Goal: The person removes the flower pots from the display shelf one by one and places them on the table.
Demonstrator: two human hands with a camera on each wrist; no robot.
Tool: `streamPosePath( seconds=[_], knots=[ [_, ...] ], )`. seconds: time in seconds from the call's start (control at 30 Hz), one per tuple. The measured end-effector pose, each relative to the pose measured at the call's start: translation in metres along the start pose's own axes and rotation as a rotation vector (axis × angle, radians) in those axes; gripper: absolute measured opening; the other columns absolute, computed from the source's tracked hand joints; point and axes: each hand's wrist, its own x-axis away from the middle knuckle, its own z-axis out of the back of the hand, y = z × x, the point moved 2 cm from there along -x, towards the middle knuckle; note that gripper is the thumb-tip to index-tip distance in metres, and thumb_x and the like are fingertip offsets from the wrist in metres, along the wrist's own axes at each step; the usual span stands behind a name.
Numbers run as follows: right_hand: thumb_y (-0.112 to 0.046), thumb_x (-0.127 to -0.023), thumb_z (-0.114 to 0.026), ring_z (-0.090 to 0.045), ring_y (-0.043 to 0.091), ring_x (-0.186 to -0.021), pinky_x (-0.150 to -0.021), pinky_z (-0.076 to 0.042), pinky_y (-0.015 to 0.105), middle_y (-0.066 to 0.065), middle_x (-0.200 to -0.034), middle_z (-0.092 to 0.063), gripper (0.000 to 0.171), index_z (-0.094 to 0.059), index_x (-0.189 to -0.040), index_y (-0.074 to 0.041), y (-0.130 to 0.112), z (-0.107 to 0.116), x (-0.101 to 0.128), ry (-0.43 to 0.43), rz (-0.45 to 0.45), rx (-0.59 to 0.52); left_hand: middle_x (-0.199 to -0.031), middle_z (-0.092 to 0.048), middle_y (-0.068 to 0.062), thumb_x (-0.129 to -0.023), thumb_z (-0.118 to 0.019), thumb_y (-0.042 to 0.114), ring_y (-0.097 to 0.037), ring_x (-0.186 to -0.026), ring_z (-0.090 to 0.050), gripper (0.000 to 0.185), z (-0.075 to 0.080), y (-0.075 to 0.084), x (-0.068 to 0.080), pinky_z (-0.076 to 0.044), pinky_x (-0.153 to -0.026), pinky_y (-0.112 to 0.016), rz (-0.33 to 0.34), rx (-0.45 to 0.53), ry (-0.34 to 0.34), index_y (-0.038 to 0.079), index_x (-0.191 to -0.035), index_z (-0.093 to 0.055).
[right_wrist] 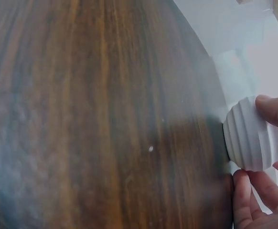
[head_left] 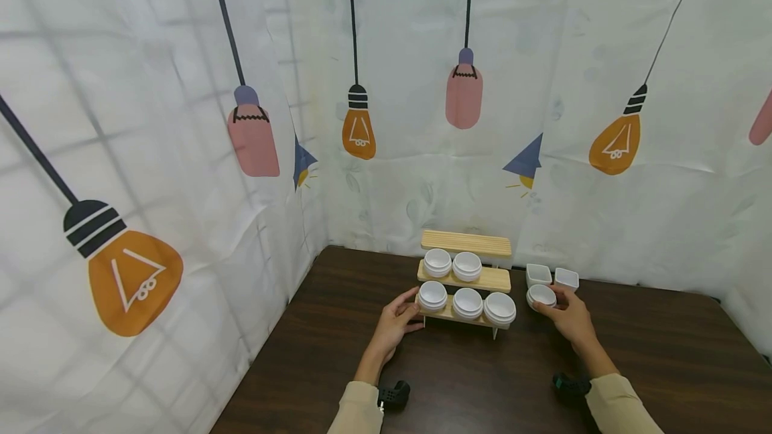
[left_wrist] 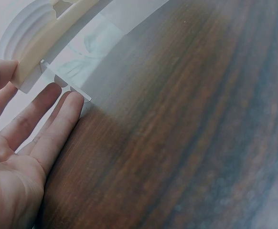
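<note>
My left hand grips the left end of the lowest board of a three-tier wooden stand, thumb and index finger at the board's corner in the left wrist view. Its other fingers extend beside a clear leg. Three round white ridged bowls stand on that lowest board, and two more white bowls on the middle one. To the stand's right, my right hand pinches another white bowl between thumb and fingers, down at the tabletop.
Two square white dishes stand just behind the bowl in my right hand. The stand's top board is bare. A dark wooden table lies beneath, with a printed white curtain along its back and left side.
</note>
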Motion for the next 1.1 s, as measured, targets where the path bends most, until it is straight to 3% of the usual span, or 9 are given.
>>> streamPosePath(
  seconds=[0.57,1.1],
  knots=[
    [-0.039,-0.094,-0.075,-0.055,0.043,-0.121,-0.077,-0.047,0.022,0.034,-0.142,-0.05,0.076,-0.043,-0.151,0.0,0.0069,0.0003,-0.0053,-0.037,0.0,-0.009,-0.124,-0.066,-0.016,-0.106,-0.058,0.019,-0.027,-0.11,-0.069,0.049,-0.0005,0.0006,-0.0006,-0.062,-0.094,-0.044,0.008,0.01,0.006,0.012,-0.153,-0.049],
    [-0.038,-0.094,-0.076,-0.055,0.04,-0.121,-0.075,-0.047,0.019,0.033,-0.143,-0.05,0.076,-0.043,-0.151,-0.002,0.0052,-0.001,-0.004,-0.016,-0.008,-0.033,-0.125,-0.066,-0.017,-0.106,-0.058,0.019,-0.029,-0.112,-0.068,0.048,-0.0003,0.001,0.0001,-0.062,-0.095,-0.044,0.01,0.009,0.009,0.011,-0.153,-0.049]
  ],
)
